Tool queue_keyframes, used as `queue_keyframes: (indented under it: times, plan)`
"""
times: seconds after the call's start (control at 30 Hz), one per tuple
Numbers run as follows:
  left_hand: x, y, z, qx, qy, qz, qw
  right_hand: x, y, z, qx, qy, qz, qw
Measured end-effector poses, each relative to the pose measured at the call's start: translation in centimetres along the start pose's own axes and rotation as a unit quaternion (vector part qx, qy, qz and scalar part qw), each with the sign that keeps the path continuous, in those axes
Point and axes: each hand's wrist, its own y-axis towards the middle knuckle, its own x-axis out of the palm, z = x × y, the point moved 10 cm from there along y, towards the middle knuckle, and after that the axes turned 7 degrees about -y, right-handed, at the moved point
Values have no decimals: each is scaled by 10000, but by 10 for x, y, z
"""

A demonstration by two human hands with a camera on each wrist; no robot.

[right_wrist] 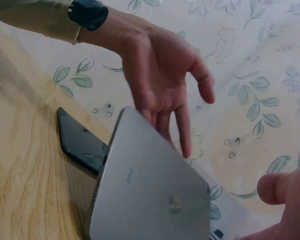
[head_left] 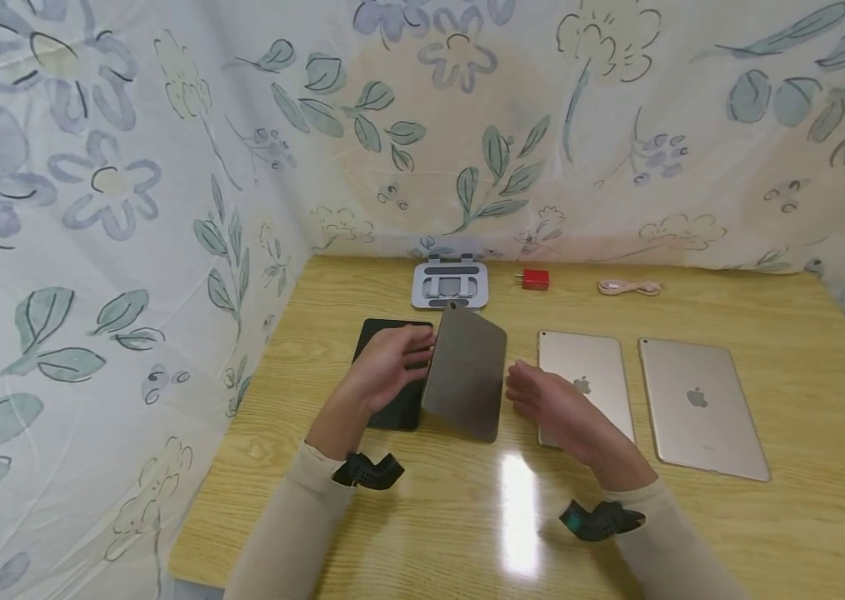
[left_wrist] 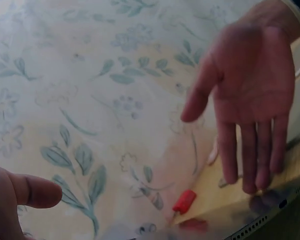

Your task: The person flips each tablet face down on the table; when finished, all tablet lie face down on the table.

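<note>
A grey tablet [head_left: 465, 371] stands tilted between both hands, its back with logo and "iPad" lettering facing the right wrist view. My left hand [head_left: 387, 367] is at its left edge, fingers extended; in the right wrist view those fingers pass partly behind the tablet [right_wrist: 150, 185]. My right hand [head_left: 553, 408] is beside the right edge, its straight fingertips close to it; the left wrist view shows this palm [left_wrist: 255, 85] flat with fingers pointing down at the tablet's edge. Beneath my left hand lies a black-screened tablet [head_left: 396, 412], partly covered.
Two gold tablets [head_left: 703, 408] lie face down at the right, the nearer one [head_left: 591, 358] partly under my right hand. Along the back sit a folded metal stand [head_left: 450, 285], a red charger plug [head_left: 535, 280] and a bundled pale cable [head_left: 630, 287]. Floral cloth hangs behind the wooden table.
</note>
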Motion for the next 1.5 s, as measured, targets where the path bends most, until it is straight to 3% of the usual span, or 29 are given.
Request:
queue_keyframes:
  times: [0.23,0.5,0.83,1.17,1.3,1.5]
  plan:
    - [-9,10,-20,-59,437,29,9990,-2,-3,-1,-8,-79,-59,10000]
    - [-5,23,-34,-111,1027,-208,9944,-13,-6,1,111,-216,194,9995]
    - [0,28,-45,-332,1130,-5,9930,-19,-8,1,171,-314,223,9991]
    - [6,27,-47,-374,1323,-42,9905,-22,-14,-1,153,-433,232,9987]
    - [-3,20,-45,-405,1271,-122,9910,-24,-14,-8,-4,-670,315,9973]
    - [-35,7,-33,-365,774,-341,9957,-19,-10,-22,-284,-656,326,9969]
